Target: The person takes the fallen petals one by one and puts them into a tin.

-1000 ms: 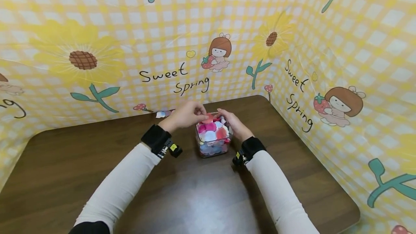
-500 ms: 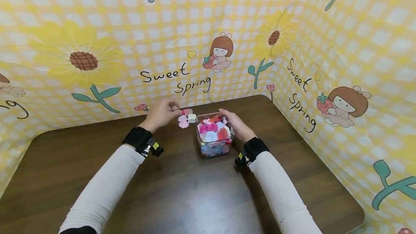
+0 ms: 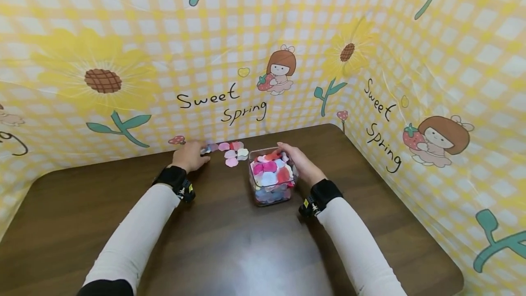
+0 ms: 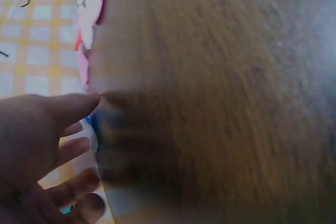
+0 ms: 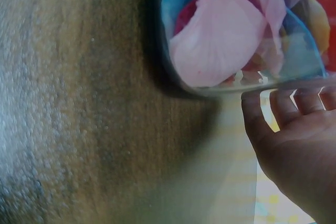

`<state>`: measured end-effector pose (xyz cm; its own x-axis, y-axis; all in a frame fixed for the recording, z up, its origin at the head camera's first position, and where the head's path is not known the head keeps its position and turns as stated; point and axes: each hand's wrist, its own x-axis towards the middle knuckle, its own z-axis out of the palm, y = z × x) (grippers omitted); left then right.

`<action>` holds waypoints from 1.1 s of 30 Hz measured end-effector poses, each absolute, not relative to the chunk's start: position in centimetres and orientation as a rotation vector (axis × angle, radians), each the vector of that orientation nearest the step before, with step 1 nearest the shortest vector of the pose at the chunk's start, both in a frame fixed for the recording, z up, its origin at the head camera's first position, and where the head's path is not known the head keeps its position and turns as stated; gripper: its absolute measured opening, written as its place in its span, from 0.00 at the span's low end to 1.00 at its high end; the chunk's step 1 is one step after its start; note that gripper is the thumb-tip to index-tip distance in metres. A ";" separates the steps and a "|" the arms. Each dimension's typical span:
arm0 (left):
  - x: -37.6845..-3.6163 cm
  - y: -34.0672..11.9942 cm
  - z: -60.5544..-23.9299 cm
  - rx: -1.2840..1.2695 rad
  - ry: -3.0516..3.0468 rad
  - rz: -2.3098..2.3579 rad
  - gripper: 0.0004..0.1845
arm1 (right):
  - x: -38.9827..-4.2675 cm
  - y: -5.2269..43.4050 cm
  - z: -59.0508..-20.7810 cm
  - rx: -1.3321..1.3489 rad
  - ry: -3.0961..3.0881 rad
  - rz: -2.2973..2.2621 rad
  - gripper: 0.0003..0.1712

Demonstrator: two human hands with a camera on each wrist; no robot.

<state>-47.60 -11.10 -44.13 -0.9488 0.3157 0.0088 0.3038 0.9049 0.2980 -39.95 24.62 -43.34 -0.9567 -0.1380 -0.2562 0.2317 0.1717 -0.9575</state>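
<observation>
While the right hand [image 3: 299,164] cups the clear box [image 3: 271,182], the left hand [image 3: 190,155], fingers loosely spread, touches flimsy fabric petals [image 3: 232,152] left of it, best pinched lightly at an edge.

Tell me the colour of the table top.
Dark brown wood grain on the table top, clearest in the head view.

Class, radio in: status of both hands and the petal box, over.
Left hand on table by loose petals. Right hand holds clear box of petals. Nothing in the way.

Clear square box [image 3: 272,182]: upright, table centre, full of petals | loose petals [image 3: 232,153]: flat, at box's 10 o'clock
</observation>
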 end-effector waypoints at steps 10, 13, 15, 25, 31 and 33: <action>-46.3 -11.8 -42.8 0.748 3.144 0.366 0.11 | -40.0 24.8 -42.5 0.071 2.197 -1.872 0.37; -44.4 -11.3 -41.1 0.874 3.178 0.406 0.07 | -39.9 24.9 -42.7 0.065 2.168 -1.899 0.35; -42.9 -10.2 -39.6 1.008 3.211 0.442 0.06 | -39.9 25.0 -42.8 0.068 2.152 -1.919 0.34; -37.8 -1.7 -35.1 1.555 3.102 0.372 0.04 | -39.9 24.7 -43.1 0.029 2.145 -1.913 0.35; -37.6 -1.8 -35.7 1.492 2.992 0.436 0.06 | -39.7 24.5 -43.2 0.037 2.141 -1.874 0.36; -37.9 -2.7 -35.6 1.456 3.000 0.502 0.08 | -39.8 24.5 -43.2 0.040 2.144 -1.888 0.36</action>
<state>-37.91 -2.67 -35.55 -0.6054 0.7240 0.3305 0.7922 0.5883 0.1623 -39.77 24.49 -43.22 -0.9594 -0.1646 -0.2288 0.2062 0.1437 -0.9679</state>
